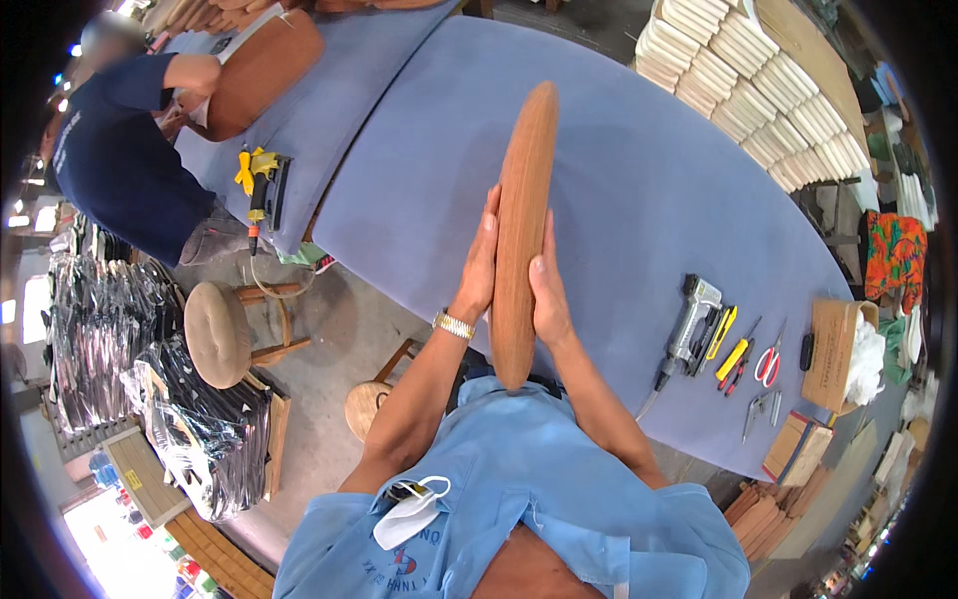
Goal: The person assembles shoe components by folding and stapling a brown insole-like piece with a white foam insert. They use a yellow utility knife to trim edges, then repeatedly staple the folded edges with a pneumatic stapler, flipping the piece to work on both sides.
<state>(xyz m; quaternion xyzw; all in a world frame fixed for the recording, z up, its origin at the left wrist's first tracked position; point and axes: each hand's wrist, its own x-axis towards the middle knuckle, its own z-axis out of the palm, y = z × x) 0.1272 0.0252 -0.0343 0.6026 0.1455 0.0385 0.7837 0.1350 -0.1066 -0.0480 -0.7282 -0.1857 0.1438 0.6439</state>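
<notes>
A brown upholstered chair pad stands on edge in front of me, its narrow rim turned up and its near end close to my shirt. My left hand lies against its left face, fingers stretched forward along it. Against the right face presses my right hand, thumb toward the rim. Between them the two palms clamp the pad over the blue-grey covered table. The pad's broad faces are mostly hidden from this angle.
Right of the pad lie a staple gun, a yellow cutter, red-handled scissors and a cardboard box. At the far left a co-worker bends over another brown pad, near a yellow staple gun. A stool stands left.
</notes>
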